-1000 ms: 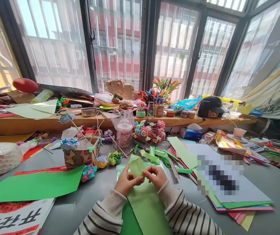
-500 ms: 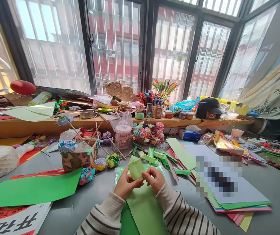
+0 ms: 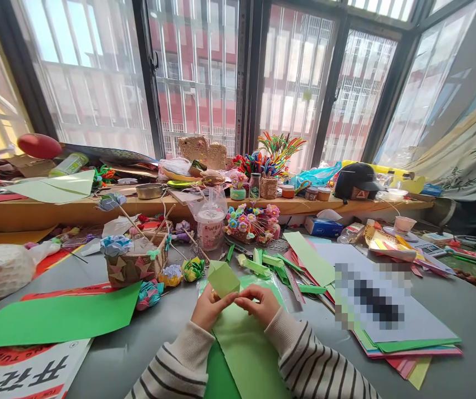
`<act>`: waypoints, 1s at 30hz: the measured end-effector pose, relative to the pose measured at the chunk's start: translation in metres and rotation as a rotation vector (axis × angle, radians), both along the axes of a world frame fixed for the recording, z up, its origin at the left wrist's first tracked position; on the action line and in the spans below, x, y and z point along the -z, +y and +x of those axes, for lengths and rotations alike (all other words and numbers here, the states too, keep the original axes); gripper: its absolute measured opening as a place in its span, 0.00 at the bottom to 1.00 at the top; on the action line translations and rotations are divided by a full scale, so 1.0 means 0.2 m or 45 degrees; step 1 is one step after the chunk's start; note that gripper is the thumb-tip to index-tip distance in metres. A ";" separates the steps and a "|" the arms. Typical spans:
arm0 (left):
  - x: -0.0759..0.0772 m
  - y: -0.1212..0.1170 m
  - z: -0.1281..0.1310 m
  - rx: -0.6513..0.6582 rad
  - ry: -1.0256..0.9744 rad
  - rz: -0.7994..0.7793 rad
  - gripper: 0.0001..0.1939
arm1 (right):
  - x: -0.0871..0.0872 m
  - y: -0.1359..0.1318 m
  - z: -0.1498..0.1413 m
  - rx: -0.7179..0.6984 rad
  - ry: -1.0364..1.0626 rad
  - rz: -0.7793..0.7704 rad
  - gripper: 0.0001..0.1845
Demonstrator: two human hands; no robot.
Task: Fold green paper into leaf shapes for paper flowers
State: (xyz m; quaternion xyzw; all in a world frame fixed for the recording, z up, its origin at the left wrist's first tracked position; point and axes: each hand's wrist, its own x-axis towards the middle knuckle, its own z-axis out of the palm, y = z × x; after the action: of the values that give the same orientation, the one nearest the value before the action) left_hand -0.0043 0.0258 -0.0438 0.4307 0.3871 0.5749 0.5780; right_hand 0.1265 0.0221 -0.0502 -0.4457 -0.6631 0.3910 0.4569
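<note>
A small folded piece of light green paper [image 3: 223, 279] stands up between my hands, over the table. My left hand [image 3: 209, 308] is closed on its lower part, with the thumb in front. At the lower right corner of the piece, the fingers of my right hand [image 3: 260, 305] are pinched together, touching my left thumb; the exact grip point is partly hidden. Under my wrists lies a long light green sheet [image 3: 249, 352], and beneath it a darker green sheet [image 3: 220, 374]. Folded green paper strips [image 3: 277, 269] lie in a pile just beyond my right hand.
To the left, a brown basket [image 3: 138, 267] holds paper flowers, near a green sheet [image 3: 61, 316]. A lidded drink cup [image 3: 211, 227] stands behind my hands. Stacked colored paper [image 3: 412, 299] lies to the right, with a ruler [image 3: 293, 288] beside the strips.
The folded paper has tilted and shifted slightly left in my left hand. My right fingertips have moved a little left, to its lower corner. The camera view has shifted slightly.
</note>
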 end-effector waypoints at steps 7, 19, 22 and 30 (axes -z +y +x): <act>0.00 0.00 0.00 0.030 -0.057 -0.080 0.22 | 0.00 0.00 0.01 0.023 -0.011 0.042 0.12; -0.03 -0.03 0.01 -0.012 0.000 -0.030 0.24 | -0.01 -0.01 0.01 0.065 -0.051 0.045 0.10; -0.03 -0.03 0.02 -0.012 0.043 -0.004 0.24 | -0.02 -0.01 0.01 0.059 -0.058 0.041 0.11; -0.02 -0.02 0.00 -0.101 0.090 -0.007 0.26 | -0.02 -0.02 0.00 0.080 -0.090 0.048 0.09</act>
State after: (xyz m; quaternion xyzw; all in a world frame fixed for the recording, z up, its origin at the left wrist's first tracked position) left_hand -0.0038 0.0212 -0.0406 0.4334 0.4256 0.5806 0.5422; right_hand 0.1275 0.0183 -0.0464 -0.4711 -0.6719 0.3478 0.4536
